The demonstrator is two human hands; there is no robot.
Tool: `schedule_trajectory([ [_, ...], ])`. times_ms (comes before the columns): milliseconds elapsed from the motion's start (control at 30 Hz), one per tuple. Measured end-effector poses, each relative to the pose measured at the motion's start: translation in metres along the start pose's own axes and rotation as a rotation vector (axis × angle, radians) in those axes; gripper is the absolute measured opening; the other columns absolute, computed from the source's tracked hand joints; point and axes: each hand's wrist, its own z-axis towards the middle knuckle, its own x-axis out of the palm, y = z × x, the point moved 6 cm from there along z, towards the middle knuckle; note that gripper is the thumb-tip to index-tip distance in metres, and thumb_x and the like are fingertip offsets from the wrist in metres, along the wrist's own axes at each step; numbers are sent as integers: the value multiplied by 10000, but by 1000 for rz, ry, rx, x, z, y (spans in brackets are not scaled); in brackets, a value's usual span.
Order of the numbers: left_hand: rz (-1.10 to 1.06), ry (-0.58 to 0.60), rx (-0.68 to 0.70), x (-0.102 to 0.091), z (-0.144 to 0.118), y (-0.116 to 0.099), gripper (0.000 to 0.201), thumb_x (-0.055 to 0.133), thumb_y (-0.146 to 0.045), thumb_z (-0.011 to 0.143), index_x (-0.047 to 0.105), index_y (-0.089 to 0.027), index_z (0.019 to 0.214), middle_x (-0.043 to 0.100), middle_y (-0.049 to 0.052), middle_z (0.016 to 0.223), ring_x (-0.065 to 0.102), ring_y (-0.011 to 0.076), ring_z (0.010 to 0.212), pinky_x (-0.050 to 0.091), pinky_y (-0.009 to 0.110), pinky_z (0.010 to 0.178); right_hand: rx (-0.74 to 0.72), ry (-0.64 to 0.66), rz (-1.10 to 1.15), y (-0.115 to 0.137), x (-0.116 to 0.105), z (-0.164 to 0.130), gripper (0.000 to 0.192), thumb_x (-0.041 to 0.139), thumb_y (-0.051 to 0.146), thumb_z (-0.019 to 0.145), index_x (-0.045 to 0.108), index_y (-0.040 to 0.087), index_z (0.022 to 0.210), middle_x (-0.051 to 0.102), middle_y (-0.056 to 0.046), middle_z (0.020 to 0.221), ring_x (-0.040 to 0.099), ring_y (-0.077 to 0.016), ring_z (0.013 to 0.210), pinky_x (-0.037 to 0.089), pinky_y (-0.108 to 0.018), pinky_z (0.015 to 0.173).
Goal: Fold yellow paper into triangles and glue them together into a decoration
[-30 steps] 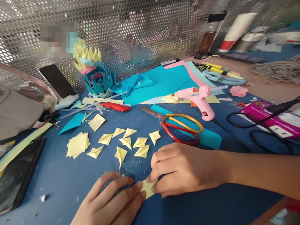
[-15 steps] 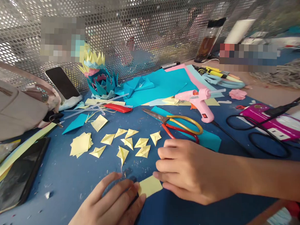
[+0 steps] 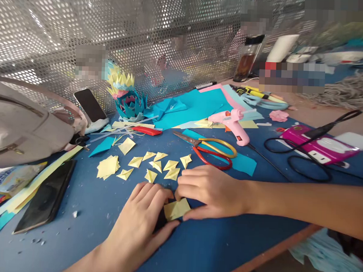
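A small folded piece of yellow paper (image 3: 177, 209) is near the table's front, between my two hands. My left hand (image 3: 144, 214) has its fingertips at the paper's left corner and its thumb along the lower edge. From the other side, my right hand (image 3: 207, 192) grips the paper's right end with thumb and curled fingers. Just beyond lie several folded yellow paper pieces (image 3: 171, 165). A stack of yellow paper squares (image 3: 108, 167) sits left of them, with a single square (image 3: 126, 146) above it. Scissors (image 3: 205, 146) with red and yellow handles lie past my right hand.
A pink glue gun (image 3: 234, 124) rests on paper, its cord trailing right to a magenta power strip (image 3: 309, 144). Behind are a red cutter (image 3: 147, 130), blue sheets (image 3: 197, 106) and a paper model (image 3: 127, 98). Phones (image 3: 46, 198), a bag (image 3: 27, 122) and perforated metal (image 3: 161, 40) border the space.
The paper now shows a crease and is gripped nearer its top. My left hand has turned, its thumb now below the paper. The camera view has shifted, and more table edge shows.
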Motion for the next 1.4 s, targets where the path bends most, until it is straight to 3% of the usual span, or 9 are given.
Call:
schedule_trajectory([
  [167, -108, 27, -146, 7, 7, 8, 73, 615, -243, 950, 550, -210, 954, 614, 5, 933, 561, 196, 856, 436, 374, 821, 123, -52, 263, -3, 0, 0, 234, 559, 285, 1019, 674, 161, 857, 646, -9, 747, 549, -133, 712, 386, -248, 663],
  [267, -181, -60, -141, 0, 8, 8, 77, 649, -215, 927, 585, -217, 885, 648, -10, 924, 597, 176, 872, 427, 338, 835, 251, -85, 451, -8, -5, -1, 187, 595, 273, 989, 699, 161, 881, 634, 16, 672, 529, -101, 597, 367, -231, 581],
  [433, 87, -373, 113, -29, -2, -6, 181, 535, -81, 968, 643, -220, 928, 697, -13, 914, 591, 138, 797, 384, 328, 819, 479, -86, 808, -18, -8, 0, 248, 612, 357, 969, 698, 139, 888, 697, -29, 809, 610, -121, 720, 429, -218, 615],
  [533, 226, -429, 231, -32, -8, -16, 219, 505, -81, 989, 674, -218, 967, 701, 20, 988, 575, 152, 814, 401, 341, 814, 509, -69, 895, -20, -4, 1, 291, 648, 414, 941, 687, 140, 849, 682, -40, 881, 619, -145, 826, 468, -247, 715],
  [667, -191, -346, -18, -24, -3, -4, 222, 532, -130, 983, 629, -255, 1139, 613, 72, 1256, 629, 177, 1066, 520, 299, 862, 524, -60, 872, -19, 2, -2, 170, 707, 310, 884, 629, 159, 876, 636, 0, 868, 571, -120, 786, 448, -231, 676],
  [833, -894, -167, -387, 3, 5, 15, 284, 486, -268, 999, 459, -215, 1276, 708, 43, 974, 659, 115, 737, 565, 243, 699, 577, -39, 901, -17, 10, -5, 231, 735, 200, 822, 556, 175, 965, 596, 25, 879, 565, -97, 760, 443, -208, 645],
  [967, -840, -105, -478, 9, 7, 19, 298, 645, -236, 854, 565, -205, 1140, 608, -51, 719, 640, 106, 644, 503, 208, 626, 582, -28, 868, -19, 12, -6, 296, 780, 265, 816, 574, 172, 1008, 603, 25, 866, 545, -81, 693, 426, -198, 593],
  [1167, -737, 109, -609, 11, 0, 17, 141, 615, -299, 871, 657, -221, 980, 591, -77, 641, 531, 61, 412, 411, 184, 469, 566, -63, 875, -23, 12, -7, 200, 742, 262, 857, 606, 164, 965, 581, 34, 779, 565, -84, 675, 473, -202, 611],
  [1400, -786, 37, -645, 11, 1, 22, 187, 582, -364, 902, 581, -200, 814, 576, -74, 553, 499, 69, 385, 379, 180, 444, 498, -11, 697, -16, 7, -6, 161, 762, 239, 858, 634, 159, 913, 569, 51, 731, 488, -70, 619, 377, -192, 546],
])
